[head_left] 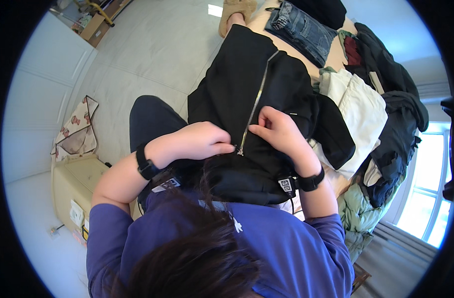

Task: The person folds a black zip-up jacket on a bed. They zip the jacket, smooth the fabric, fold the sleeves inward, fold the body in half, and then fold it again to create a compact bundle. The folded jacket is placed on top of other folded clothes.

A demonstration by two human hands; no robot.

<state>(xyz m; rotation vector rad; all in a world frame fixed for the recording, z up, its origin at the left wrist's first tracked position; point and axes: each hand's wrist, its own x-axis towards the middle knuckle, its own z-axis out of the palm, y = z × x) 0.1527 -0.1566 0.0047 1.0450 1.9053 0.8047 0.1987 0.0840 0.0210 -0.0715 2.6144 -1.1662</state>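
2 hands in play on 1 black garment [227, 69], which is draped over the lap and legs with its metal zip [259, 94] face up. The lap is presumably used as a work surface: cloth is supported from below, and the zip is kept in plain sight and in reach of both hands.

Left hand [207, 141]: thumb and fingertips brought together, a small bit of the garment apparently pinched just left of the zip's lower end, where a small metal piece [240, 152] is seen. Right hand [279, 130]: loosely curled, thumb tip placed at the zip's right edge, a bit farther up; whether cloth is gripped there cannot be told.

The zip is thus flanked from 2 sides at staggered heights, probably so the strip is steadied and stopped from skewing. Its upper part is left unheld and a bend is shown near the top end. Most of the garment is spread beyond the hands, away from the body.

Other clothes are parked to the right on a cream surface [337, 58]: folded jeans [306, 37] at the far end, white garment [356, 102] nearer, likely so the lap is not crowded
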